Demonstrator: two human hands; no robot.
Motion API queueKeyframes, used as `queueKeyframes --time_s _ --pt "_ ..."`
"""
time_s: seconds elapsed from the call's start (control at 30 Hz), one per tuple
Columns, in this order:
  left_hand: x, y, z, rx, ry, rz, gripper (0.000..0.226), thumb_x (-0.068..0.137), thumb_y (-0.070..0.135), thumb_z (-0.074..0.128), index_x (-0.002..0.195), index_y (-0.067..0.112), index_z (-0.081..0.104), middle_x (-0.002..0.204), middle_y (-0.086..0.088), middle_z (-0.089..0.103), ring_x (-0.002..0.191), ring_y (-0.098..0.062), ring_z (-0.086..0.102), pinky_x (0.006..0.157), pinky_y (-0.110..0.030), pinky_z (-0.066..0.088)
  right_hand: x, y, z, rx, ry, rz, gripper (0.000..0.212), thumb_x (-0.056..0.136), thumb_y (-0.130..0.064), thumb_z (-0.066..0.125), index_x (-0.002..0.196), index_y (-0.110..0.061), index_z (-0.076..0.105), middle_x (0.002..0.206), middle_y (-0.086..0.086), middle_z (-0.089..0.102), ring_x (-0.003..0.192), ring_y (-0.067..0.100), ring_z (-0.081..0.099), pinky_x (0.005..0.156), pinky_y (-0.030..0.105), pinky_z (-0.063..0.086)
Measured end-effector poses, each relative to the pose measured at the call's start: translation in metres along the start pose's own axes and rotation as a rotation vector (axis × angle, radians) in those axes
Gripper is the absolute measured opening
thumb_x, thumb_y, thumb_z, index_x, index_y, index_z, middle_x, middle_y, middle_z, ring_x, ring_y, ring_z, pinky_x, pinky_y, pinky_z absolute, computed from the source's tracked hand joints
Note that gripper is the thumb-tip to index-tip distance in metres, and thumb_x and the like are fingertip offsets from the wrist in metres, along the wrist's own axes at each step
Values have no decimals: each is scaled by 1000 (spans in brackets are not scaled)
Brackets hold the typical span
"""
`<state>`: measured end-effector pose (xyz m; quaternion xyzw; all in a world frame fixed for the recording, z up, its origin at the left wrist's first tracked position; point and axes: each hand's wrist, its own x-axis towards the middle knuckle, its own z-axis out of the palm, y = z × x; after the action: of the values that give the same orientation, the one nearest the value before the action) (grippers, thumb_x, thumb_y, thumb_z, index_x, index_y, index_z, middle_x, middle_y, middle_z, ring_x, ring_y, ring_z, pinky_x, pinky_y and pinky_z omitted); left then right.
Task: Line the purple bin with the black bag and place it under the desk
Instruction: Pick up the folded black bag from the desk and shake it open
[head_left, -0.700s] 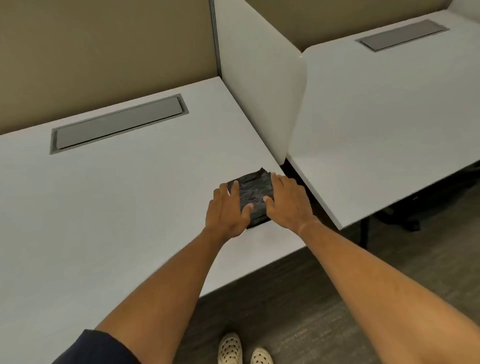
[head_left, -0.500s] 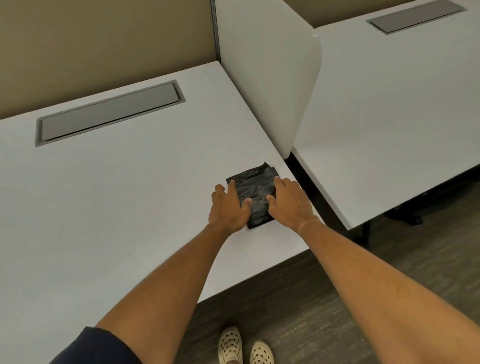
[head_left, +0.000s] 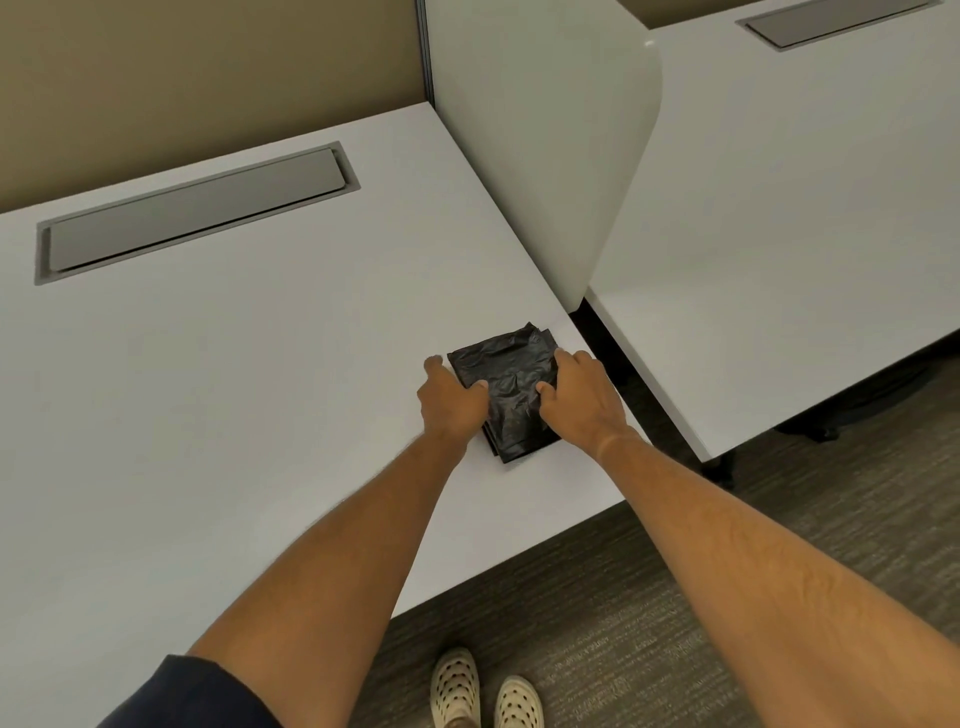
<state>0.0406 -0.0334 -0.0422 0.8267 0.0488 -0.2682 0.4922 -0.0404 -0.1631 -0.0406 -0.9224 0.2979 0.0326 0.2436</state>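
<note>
A folded black bag (head_left: 511, 382) lies flat near the front right corner of the white desk (head_left: 234, 374). My left hand (head_left: 452, 402) rests on the bag's left edge with its thumb pressed onto the plastic. My right hand (head_left: 579, 402) covers the bag's right edge, fingers curled onto it. Both hands pinch the folded bag where it lies on the desk. No purple bin is in view.
A grey cable hatch (head_left: 192, 213) is set into the desk's back. A white divider panel (head_left: 545, 135) stands to the right, with a second white desk (head_left: 805, 208) beyond it. Grey carpet (head_left: 649, 623) and my two shoes lie below the desk edge.
My hands have drawn slightly apart on the bag, uncovering more of its middle, and my fingers have curled onto its edges. The bag stays in place on the desk.
</note>
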Motion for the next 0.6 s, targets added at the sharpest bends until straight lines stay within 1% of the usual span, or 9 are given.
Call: queueKeyframes --time_s 0.07,0.1,0.13,0.17,0.23,0.33,0.43,0.5,0.6 --pt "0 2 1 -62 -2 -3 27 86 14 64 111 13 56 98 -7 63 82 -18 61 62 -23 47 -1 0 -1 17 8 9 49 94 -27 54 137 -6 42 128 16 51 120 29 47 97 42 46" --pt "-2 3 1 -81 -8 8 11 86 14 63 96 12 60 91 -7 65 80 -19 60 62 -22 48 -2 1 -2 30 21 11 48 95 -28 54 136 -7 42 128 15 51 120 29 47 97 43 46" --pt "-3 6 -1 -104 -19 15 2 87 14 61 88 13 62 89 -7 66 81 -21 61 67 -25 50 -3 1 -3 50 34 14 46 95 -28 54 135 -8 43 126 14 52 119 29 48 97 43 47" --pt "-5 8 -2 -135 -34 13 5 89 14 59 86 14 63 90 -8 68 84 -23 63 74 -30 53 -4 0 -5 79 49 17 43 95 -28 54 133 -9 45 124 13 53 117 28 49 96 43 48" --pt "-10 13 -6 -194 -56 13 8 91 14 57 92 15 65 98 -9 70 93 -25 66 86 -37 56 -6 -1 -10 169 66 15 36 95 -28 54 126 -11 51 117 11 57 111 25 54 92 42 52" --pt "-21 23 -19 -236 -36 40 18 93 15 55 108 12 64 106 -7 69 99 -24 65 83 -35 55 -8 -11 -20 384 80 16 21 94 -25 57 112 -13 59 102 4 63 97 19 61 81 31 55" --pt "-34 33 -34 -293 -16 54 18 95 14 52 110 15 61 108 -6 67 99 -24 64 85 -36 54 -13 -26 -32 564 33 37 20 95 -23 58 112 -14 59 98 -5 63 95 13 61 72 17 47" --pt "-45 42 -46 -354 -16 68 18 95 12 50 108 18 60 107 -5 67 98 -24 64 86 -38 54 -18 -37 -41 659 -23 53 26 95 -26 56 118 -14 57 106 -4 64 100 15 61 79 21 48" --pt "-63 54 -67 -443 6 85 20 95 11 46 104 18 62 104 -5 68 94 -24 65 80 -36 54 -28 -57 -54 794 -143 91 32 96 -29 53 123 -12 55 119 5 63 110 23 59 96 38 49"
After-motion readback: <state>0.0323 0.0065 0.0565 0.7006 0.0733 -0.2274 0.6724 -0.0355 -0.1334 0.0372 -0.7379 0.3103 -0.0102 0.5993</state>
